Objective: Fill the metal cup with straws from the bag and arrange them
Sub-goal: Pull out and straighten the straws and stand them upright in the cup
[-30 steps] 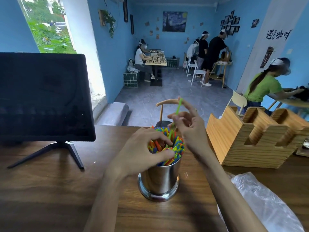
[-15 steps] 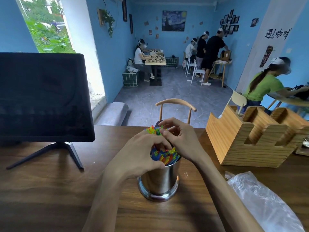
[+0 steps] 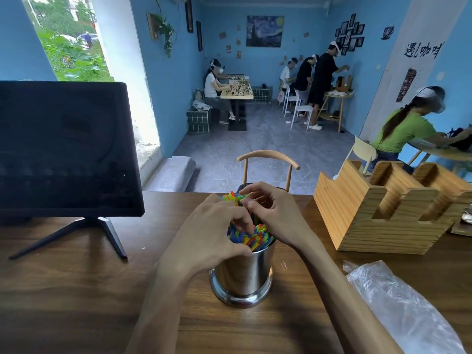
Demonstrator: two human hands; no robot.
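Lowered from where it held a green straw raised above the bundle a second ago, the right hand (image 3: 277,215) now sits down among the straw tops. Going left to right: a dark monitor (image 3: 63,149) stands at the table's left side; the left hand (image 3: 207,236) curls over the near rim of the metal cup (image 3: 242,274), fingers and thumb gathering the straws (image 3: 251,235), probably to keep them bunched upright. Just right of it, the right hand's fingers are curled and appear to pinch straw ends, likely tucking one in level with its neighbours. Farther right stands a wooden holder (image 3: 378,213), and the clear plastic bag (image 3: 403,310) lies flat, seemingly emptied.
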